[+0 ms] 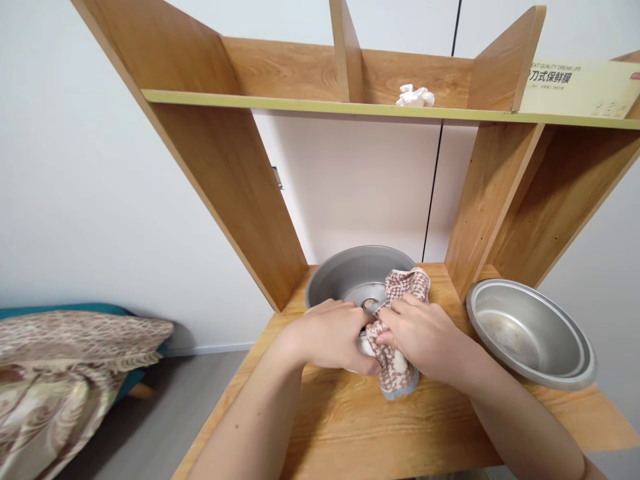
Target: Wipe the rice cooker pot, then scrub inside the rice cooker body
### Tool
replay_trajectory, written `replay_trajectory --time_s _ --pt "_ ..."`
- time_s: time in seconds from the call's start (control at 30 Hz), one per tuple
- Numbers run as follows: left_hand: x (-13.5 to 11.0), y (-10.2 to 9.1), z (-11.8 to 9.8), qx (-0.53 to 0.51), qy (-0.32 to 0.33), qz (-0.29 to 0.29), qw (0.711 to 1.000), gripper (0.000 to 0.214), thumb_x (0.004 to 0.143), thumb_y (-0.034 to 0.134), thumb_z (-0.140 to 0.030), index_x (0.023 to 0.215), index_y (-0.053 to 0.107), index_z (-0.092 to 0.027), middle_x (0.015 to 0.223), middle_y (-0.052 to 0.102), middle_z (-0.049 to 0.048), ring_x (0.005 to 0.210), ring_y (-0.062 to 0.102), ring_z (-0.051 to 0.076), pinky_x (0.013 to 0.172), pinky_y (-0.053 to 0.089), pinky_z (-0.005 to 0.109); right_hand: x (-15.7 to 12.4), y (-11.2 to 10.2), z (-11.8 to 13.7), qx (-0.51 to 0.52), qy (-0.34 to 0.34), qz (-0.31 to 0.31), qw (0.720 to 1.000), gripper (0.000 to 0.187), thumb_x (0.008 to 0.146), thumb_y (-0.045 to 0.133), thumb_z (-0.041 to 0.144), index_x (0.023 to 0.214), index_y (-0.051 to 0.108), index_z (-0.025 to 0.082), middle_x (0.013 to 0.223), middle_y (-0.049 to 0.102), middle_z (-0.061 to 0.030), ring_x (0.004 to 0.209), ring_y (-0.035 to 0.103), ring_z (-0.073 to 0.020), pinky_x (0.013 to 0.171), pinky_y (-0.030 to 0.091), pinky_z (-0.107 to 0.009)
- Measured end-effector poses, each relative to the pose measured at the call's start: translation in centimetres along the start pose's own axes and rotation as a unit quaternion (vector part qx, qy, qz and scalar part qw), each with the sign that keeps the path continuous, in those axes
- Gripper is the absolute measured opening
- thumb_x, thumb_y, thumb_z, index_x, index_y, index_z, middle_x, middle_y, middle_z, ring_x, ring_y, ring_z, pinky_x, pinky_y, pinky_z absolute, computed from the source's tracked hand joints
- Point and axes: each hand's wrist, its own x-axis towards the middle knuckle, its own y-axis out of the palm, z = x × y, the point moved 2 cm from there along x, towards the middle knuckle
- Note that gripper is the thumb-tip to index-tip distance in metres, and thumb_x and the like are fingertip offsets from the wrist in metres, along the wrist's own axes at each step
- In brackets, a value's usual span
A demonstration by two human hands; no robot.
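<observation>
A round grey cooker body point(340, 267) stands on the wooden desk, with a metal plate and a small round centre piece at its bottom. My left hand point(333, 337) is closed at its near rim, fingers over the edge and thumb on the near side. A brown-and-white patterned cloth point(403, 283) with a pale blue edge is bunched in my right hand point(423, 337), draped over the right part of that rim. Its lower end hangs down the near outside. My hands and the cloth hide much of the cooker's front. To the right sits a silver metal inner pot point(510, 327).
Wooden shelving point(260, 220) rises behind and beside the cooker. Its upper shelf holds a crumpled white tissue point(415, 97) and a cling film box point(575, 90). At the lower left, a patterned blanket point(65, 373) covers a teal seat. The desk top point(345, 427) extends nearest me.
</observation>
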Motion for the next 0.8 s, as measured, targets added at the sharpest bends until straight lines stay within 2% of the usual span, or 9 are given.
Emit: replay_trajectory --time_s 0.33,0.53,0.8 --pt "0.1 0.2 0.0 -0.006 0.007 -0.002 1.000 0.040 0.063 0.063 -0.065 0.061 0.062 -0.025 0.054 0.060 -0.0031 0.055 0.058 0.017 0.049 0.031 0.030 0.5 2.2 1.4 -0.017 0.021 -0.021 0.999 0.025 0.098 0.054 0.044 0.094 0.062 0.020 0.093 0.067 -0.0053 0.094 0.059 -0.0227 0.059 0.042 -0.030" --pt "-0.2 -0.1 -0.2 0.006 -0.010 0.003 1.000 0.037 0.065 0.063 -0.063 0.065 0.065 -0.026 0.059 0.064 -0.0010 0.058 0.060 0.020 0.055 0.039 0.031 0.3 1.0 0.9 -0.004 0.014 -0.001 1.000 0.026 0.099 0.053 0.045 0.092 0.060 0.020 0.093 0.068 -0.0044 0.097 0.059 -0.0220 0.062 0.043 -0.030" --pt "0.0 0.1 0.0 0.007 -0.001 0.001 1.000 0.041 0.065 0.061 -0.065 0.074 0.067 -0.026 0.070 0.070 0.0016 0.068 0.065 0.023 0.060 0.043 0.032 0.0 -0.6 -0.4 0.038 0.001 0.017 0.999 0.023 0.099 0.054 0.041 0.093 0.062 0.020 0.093 0.066 -0.0029 0.095 0.058 -0.0192 0.070 0.042 -0.031"
